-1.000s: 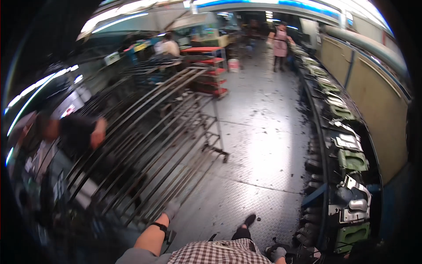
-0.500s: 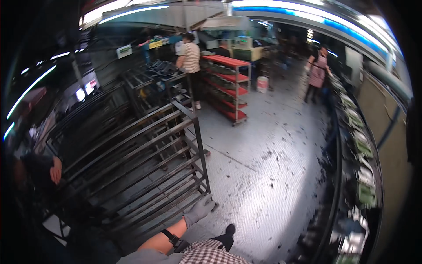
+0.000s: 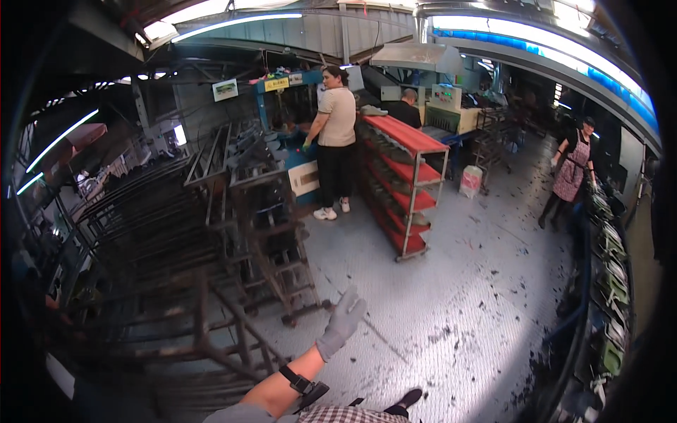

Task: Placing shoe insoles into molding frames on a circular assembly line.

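Reaching out beside a metal rack (image 3: 202, 314)

Has the rack at near left, a metal cart (image 3: 262, 178) farther back. Holds the gloved left hand (image 3: 343, 319) apart from the rack, to its right, with loosely spread, empty fingers. Faces red shelves (image 3: 405, 134) farther off, an aproned person (image 3: 572, 166) at far right and green pieces (image 3: 612, 357) at near right. Cannot tell the right hand's grip.

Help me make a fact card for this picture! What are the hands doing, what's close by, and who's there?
Left hand: grey-gloved, open, held out above the grey floor, seemingly empty
Right hand: not in view
Nearest: dark metal wheeled rack
Farther off: metal cart with red shelves; white bucket
Right side: row of green and silvery pieces
People: someone in a tan top, someone in a pink patterned apron, others behind
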`<state>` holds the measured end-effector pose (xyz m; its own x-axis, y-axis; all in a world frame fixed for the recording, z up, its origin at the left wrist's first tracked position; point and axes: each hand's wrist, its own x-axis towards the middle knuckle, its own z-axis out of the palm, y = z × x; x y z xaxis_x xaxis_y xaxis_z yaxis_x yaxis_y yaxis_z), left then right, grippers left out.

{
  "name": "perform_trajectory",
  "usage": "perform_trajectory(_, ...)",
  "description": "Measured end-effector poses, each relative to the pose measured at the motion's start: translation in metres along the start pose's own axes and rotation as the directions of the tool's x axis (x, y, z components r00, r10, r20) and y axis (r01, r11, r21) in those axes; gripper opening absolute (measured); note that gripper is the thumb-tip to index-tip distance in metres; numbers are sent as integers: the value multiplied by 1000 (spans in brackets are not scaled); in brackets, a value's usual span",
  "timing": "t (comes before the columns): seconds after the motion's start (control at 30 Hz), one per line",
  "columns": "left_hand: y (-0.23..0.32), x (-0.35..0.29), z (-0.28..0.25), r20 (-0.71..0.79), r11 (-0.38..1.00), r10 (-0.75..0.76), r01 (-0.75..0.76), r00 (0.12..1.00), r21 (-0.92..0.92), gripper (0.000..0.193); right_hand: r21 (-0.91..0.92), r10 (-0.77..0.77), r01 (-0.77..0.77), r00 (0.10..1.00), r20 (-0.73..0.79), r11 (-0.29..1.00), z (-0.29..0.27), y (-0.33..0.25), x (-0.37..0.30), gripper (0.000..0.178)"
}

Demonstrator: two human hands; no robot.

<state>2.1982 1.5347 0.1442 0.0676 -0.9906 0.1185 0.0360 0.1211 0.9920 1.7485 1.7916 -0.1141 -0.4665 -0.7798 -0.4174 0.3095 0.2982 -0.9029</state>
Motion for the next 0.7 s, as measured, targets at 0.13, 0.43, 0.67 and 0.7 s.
perform_trajectory(0.13, 40, 133, 23, -240, 978, 203, -207, 949, 7, 61, 2, 4, -4, 997, 79, 1000, 68, -66, 164, 21)
perform_trajectory(0.43, 94, 306, -16, -571, 968, 250, -188, 782, 166, 62, -157, 110, -59, 932, 344, 986, 254, -178, 496, 20)
perform_trajectory(0.67, 128, 398, -56, -684, 967, 253, -151, 684, 206, 61, -103, -87, 216, 722, 686, 971, 676, -348, 588, 38)
perform_trajectory(0.7, 137, 423, -72, -678, 949, 314, -225, 664, 219, 62, -149, -84, 302, 639, 765, 942, 729, -367, 578, 47)
